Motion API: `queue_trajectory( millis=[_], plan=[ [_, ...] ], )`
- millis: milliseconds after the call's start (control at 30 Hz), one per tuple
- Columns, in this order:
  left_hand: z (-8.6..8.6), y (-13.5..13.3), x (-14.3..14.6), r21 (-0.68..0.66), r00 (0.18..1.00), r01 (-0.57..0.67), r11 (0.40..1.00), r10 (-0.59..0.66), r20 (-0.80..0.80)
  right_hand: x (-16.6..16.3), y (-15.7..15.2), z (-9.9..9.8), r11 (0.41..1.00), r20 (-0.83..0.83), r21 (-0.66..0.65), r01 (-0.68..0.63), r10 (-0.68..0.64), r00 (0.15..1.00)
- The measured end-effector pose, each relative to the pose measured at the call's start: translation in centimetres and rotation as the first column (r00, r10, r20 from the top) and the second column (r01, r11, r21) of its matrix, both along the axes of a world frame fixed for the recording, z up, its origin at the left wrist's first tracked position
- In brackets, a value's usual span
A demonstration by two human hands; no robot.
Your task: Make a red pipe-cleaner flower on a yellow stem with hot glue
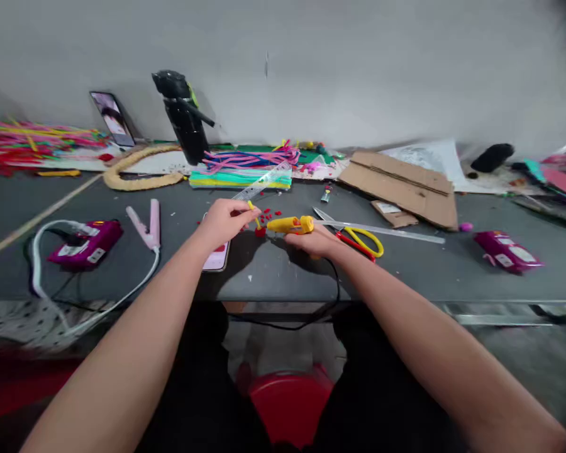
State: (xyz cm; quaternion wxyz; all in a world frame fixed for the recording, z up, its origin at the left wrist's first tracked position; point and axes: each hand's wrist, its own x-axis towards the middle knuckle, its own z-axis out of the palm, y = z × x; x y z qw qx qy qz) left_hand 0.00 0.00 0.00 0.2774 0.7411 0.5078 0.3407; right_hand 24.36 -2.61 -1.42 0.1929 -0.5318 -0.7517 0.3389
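Note:
My left hand (229,221) pinches a short yellow pipe cleaner (253,211) between thumb and fingers. A small red piece (260,232) sits at its lower end; whether the two are joined I cannot tell. My right hand (311,241) is wrapped round a yellow hot glue gun (287,224), its nozzle pointing left, close to the red piece. A long clear glue stick (387,231) juts out of the gun's back. Several small red bits (266,216) lie just behind. Partly under my left hand lies a phone (217,259).
Scissors (358,242) with yellow and red handles lie right of the gun. A clear ruler (264,180) rests against pipe cleaner bundles (236,178). Further out are a black bottle (183,123), cardboard (405,187), a pink hair iron (148,229) and a purple-wrapped power strip (87,245).

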Motion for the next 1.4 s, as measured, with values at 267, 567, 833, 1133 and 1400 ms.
queue_trajectory(
  millis=[267, 567, 833, 1133, 1400],
  plan=[
    [1.0, -0.5, -0.1, 0.047, 0.998, -0.032, 0.998, 0.030, 0.046, 0.2, 0.1, 0.6, 0.999, 0.063, -0.022, 0.027, -0.026, 0.998],
    [1.9, -0.2, -2.4, 0.072, 0.903, -0.232, 0.970, 0.187, 0.386, 3.1, 0.1, 1.5, 0.940, 0.107, 0.104, 0.326, -0.337, 0.936],
    [2.0, -0.8, -3.3, 0.064, 0.899, -0.239, 0.969, 0.196, 0.391, 3.2, 2.0, 0.5, 0.882, 0.128, 0.216, 0.419, -0.451, 0.883],
    [2.6, -1.6, -3.3, 0.045, 0.925, -0.249, 0.967, 0.224, 0.305, 5.9, -2.4, 4.1, 0.925, 0.397, 0.205, 0.319, -0.377, 0.837],
    [2.9, -1.7, -2.5, 0.063, 0.944, -0.228, 0.972, 0.205, 0.259, 2.3, -4.7, 4.6, 0.983, 0.184, 0.137, -0.122, 0.096, 0.978]
  ],
)
